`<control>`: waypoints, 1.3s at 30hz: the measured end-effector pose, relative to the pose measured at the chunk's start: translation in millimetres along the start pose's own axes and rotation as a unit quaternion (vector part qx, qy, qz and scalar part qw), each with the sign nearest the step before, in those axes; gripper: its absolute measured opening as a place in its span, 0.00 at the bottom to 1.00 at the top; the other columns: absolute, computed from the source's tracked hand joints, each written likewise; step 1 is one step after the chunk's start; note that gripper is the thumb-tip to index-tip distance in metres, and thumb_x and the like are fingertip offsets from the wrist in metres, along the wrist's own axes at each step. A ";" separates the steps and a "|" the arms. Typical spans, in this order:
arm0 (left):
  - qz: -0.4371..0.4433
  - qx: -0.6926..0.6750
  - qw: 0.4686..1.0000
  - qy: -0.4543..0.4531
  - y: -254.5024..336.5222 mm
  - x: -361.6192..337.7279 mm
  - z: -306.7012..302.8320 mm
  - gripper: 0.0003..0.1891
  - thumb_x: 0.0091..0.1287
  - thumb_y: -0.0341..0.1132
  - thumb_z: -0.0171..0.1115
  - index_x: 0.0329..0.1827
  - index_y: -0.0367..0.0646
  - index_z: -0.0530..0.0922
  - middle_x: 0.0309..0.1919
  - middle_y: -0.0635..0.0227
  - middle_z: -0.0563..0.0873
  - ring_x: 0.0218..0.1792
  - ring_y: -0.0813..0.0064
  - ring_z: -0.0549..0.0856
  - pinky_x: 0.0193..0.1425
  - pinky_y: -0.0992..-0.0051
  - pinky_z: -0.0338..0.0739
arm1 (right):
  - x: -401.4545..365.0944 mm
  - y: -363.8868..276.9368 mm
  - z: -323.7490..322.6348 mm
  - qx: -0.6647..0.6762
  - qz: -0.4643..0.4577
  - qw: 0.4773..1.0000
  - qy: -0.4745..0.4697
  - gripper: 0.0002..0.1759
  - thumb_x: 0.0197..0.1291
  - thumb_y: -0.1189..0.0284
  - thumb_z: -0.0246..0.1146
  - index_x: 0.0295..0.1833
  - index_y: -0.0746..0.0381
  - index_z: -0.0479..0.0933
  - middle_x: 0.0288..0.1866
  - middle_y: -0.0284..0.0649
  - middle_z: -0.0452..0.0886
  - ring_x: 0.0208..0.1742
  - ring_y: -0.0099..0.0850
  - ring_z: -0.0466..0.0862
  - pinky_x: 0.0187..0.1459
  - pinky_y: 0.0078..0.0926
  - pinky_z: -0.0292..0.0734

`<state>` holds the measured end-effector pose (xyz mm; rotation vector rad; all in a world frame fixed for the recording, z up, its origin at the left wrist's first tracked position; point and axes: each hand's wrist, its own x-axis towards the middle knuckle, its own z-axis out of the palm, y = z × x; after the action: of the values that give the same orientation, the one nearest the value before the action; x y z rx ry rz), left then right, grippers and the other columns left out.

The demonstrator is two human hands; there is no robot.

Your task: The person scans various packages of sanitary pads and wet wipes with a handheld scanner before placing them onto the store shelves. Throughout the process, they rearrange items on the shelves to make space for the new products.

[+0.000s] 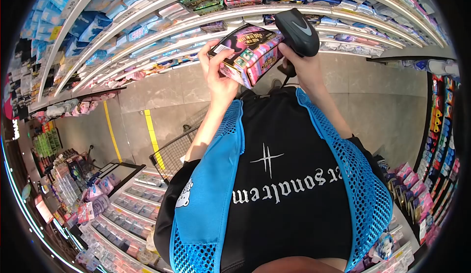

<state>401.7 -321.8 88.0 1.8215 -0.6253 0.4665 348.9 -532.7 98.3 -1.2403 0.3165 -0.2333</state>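
Several long shelves (162, 32) curve across the top of the view, their pale front edges running nearly parallel, with price labels along some and packets packed close behind them. Below them lies a grey tiled floor (378, 84), open on both sides of the person, and two yellow strips (151, 130) cross it on the left. Over a black top, the person wears a blue mesh-edged vest (203, 194), hanging open at the front. At lower left, a low display (130, 199) is split into rows of small goods behind pale dividers. Just beside the vest, between display and shelves, stands a wire cart (174, 150); what it holds is mostly hidden.

The patterned box (252, 52) is held tilted in front of the shelves, above the person's chest, a barcode showing near its left end. The left hand (218, 71) grips that end, fingers spread over the top and side. The right hand (301, 67) is closed around the handle of a black scanner (298, 31), whose head is at the box's right end.
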 end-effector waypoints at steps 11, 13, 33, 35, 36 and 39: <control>-0.071 -0.225 0.969 -0.078 7.4 4.0 -4.0 0.43 0.56 0.14 0.62 0.76 0.42 0.54 0.74 0.45 0.64 0.74 0.57 0.69 0.71 0.63 0.73 | 5.2 7.8 2.8 0.110 0.041 0.993 0.003 0.17 0.62 0.72 0.72 0.55 0.62 0.78 0.40 0.33 0.81 0.34 0.20 0.79 0.28 0.22 0.76; -0.083 -0.265 0.957 -0.088 15.3 8.8 -5.8 0.39 0.56 0.15 0.59 0.74 0.35 0.58 0.77 0.46 0.62 0.76 0.59 0.65 0.74 0.64 0.68 | 4.3 7.9 1.6 0.122 0.047 0.991 0.003 0.19 0.62 0.72 0.72 0.56 0.62 0.77 0.42 0.33 0.81 0.37 0.20 0.80 0.31 0.22 0.77; -0.221 -0.411 0.871 -0.155 20.2 0.7 -11.5 0.31 0.59 0.17 0.56 0.69 0.38 0.66 0.78 0.50 0.58 0.73 0.66 0.68 0.72 0.67 0.68 | 1.7 5.7 -0.2 0.160 0.007 0.987 0.031 0.27 0.60 0.76 0.70 0.65 0.62 0.74 0.57 0.36 0.81 0.55 0.24 0.80 0.57 0.27 0.75; -0.220 -0.413 0.871 -0.153 20.6 -0.1 -11.7 0.31 0.58 0.17 0.56 0.69 0.38 0.66 0.78 0.50 0.59 0.73 0.66 0.68 0.72 0.67 0.69 | 1.1 6.3 -0.1 0.161 0.004 0.987 0.029 0.27 0.60 0.76 0.70 0.65 0.62 0.74 0.57 0.36 0.81 0.55 0.24 0.80 0.58 0.27 0.75; -0.219 -0.414 0.870 -0.152 20.7 -0.6 -11.7 0.31 0.58 0.17 0.56 0.69 0.38 0.66 0.78 0.50 0.59 0.73 0.66 0.68 0.72 0.67 0.69 | 1.0 6.6 -0.1 0.161 0.003 0.987 0.028 0.27 0.60 0.76 0.70 0.65 0.62 0.74 0.57 0.36 0.81 0.55 0.24 0.80 0.58 0.27 0.75; -0.220 -0.416 0.870 -0.150 19.2 -3.2 -12.2 0.32 0.58 0.16 0.56 0.69 0.38 0.66 0.77 0.50 0.59 0.73 0.66 0.68 0.72 0.67 0.69 | -0.1 7.7 -0.7 0.159 0.008 0.987 0.027 0.27 0.60 0.76 0.70 0.66 0.62 0.74 0.57 0.36 0.81 0.56 0.24 0.80 0.58 0.27 0.75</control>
<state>387.1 -314.7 104.3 1.1334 -0.4815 -0.3747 348.6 -530.9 90.8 -0.9171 0.3227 -0.2920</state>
